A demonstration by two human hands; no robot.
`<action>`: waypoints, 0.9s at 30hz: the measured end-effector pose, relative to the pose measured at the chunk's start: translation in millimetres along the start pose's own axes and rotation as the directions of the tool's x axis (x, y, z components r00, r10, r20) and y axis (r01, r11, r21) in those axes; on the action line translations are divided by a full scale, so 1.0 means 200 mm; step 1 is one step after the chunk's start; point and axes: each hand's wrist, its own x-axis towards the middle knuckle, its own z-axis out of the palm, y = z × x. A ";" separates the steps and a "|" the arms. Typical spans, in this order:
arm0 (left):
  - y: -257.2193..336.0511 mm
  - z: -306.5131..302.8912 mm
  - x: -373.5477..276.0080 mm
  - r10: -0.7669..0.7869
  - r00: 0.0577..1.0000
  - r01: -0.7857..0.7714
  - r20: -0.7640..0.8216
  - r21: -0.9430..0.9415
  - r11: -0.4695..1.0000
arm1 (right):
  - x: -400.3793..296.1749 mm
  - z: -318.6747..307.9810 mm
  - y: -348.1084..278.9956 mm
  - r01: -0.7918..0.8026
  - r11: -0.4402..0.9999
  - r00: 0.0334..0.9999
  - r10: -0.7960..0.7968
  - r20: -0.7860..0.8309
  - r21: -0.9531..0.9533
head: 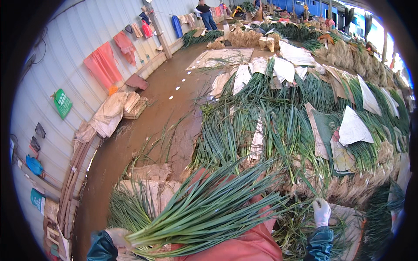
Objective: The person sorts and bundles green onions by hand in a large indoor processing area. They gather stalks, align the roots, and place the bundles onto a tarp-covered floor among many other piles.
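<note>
My left hand [119, 238], gloved and in a dark teal sleeve, is closed around the pale lower end of a large bunch of long green leafy stalks [202, 208], like leeks or green onions. The leaves fan out to the upper right across a red apron [241, 244] on my lap. My right hand [321, 210], in a whitish glove, is at the lower right with its fingers curled, over loose leaves beside the root ends of the heap; whether it grips a thin leaf cannot be told. Another green bundle [130, 205] lies just above my left hand.
A long heap of green stalks [225, 137] with pale roots [352, 186] lies ahead, partly covered by white sacks [354, 127]. Leaf scraps [294, 225] lie beside me. Wet brown floor [156, 117] runs along a metal wall [75, 65]. A person [206, 16] stands far off.
</note>
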 end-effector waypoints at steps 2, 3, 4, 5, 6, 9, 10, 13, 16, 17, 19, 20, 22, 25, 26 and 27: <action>0.08 -0.06 -0.09 0.034 0.998 -0.041 -0.046 -0.169 0.985 | 0.01 -0.07 -0.33 -0.016 0.978 1.000 0.016 0.003 0.210; 0.07 -0.08 -0.09 0.047 0.997 -0.065 -0.066 -0.324 0.944 | 0.02 -0.08 -0.43 0.053 0.958 0.998 -0.041 -0.047 0.280; 0.11 -0.13 -0.12 0.053 0.996 -0.072 -0.072 -0.295 0.953 | 0.01 -0.08 -0.55 0.110 0.954 0.992 -0.088 -0.088 0.279; 0.16 -0.18 -0.16 0.060 0.996 -0.077 -0.071 -0.276 0.958 | 0.00 -0.09 -0.65 0.167 0.947 0.982 -0.134 -0.135 0.274; 0.17 -0.22 -0.12 0.094 0.994 -0.104 -0.050 -0.259 0.960 | -0.01 -0.11 -0.71 0.204 0.945 0.976 -0.177 -0.125 0.257; 0.14 -0.27 -0.08 0.162 0.984 -0.172 -0.070 -0.170 0.970 | -0.09 -0.13 -0.88 0.312 0.857 0.919 -0.381 0.098 0.409; 0.14 -0.27 -0.08 0.182 0.980 -0.192 -0.082 -0.130 0.973 | -0.14 -0.16 -0.97 0.313 0.794 0.878 -0.452 0.161 0.522; 0.19 -0.28 -0.08 0.119 0.989 -0.121 -0.088 -0.013 0.993 | -0.27 -0.12 -1.05 0.364 0.700 0.684 -0.649 0.334 0.614; 0.16 -0.30 -0.05 0.140 0.988 -0.143 -0.064 -0.046 0.989 | -0.38 -0.02 -1.11 0.544 0.517 0.488 -0.835 0.252 0.661; 0.14 -0.31 -0.04 0.124 0.992 -0.126 -0.038 -0.063 0.990 | -0.40 0.00 -1.16 0.601 0.446 0.423 -0.881 0.210 0.663; 0.23 -0.30 -0.10 0.188 0.980 -0.194 -0.069 -0.093 0.976 | -0.43 0.09 -1.20 0.550 0.351 0.351 -0.920 0.172 0.758; 0.26 -0.29 -0.14 0.192 0.978 -0.200 -0.076 -0.119 0.973 | -0.44 0.12 -1.21 0.564 0.360 0.338 -0.922 0.190 0.743; 0.25 -0.29 -0.15 0.123 0.989 -0.128 -0.086 -0.059 0.990 | -0.45 0.14 -1.24 0.619 0.384 0.305 -0.921 0.240 0.685; 0.24 -0.29 -0.14 0.202 0.970 -0.200 -0.137 0.025 0.979 | -0.45 0.12 -1.25 0.717 0.383 0.238 -0.920 0.312 0.582; 0.25 -0.29 -0.17 0.236 0.963 -0.241 -0.134 -0.025 0.970 | -0.45 0.14 -1.25 0.734 0.361 0.207 -0.925 0.318 0.575; 0.26 -0.29 -0.18 0.206 0.969 -0.210 -0.138 -0.015 0.978 | -0.46 0.14 -1.25 0.749 0.340 0.176 -0.930 0.323 0.569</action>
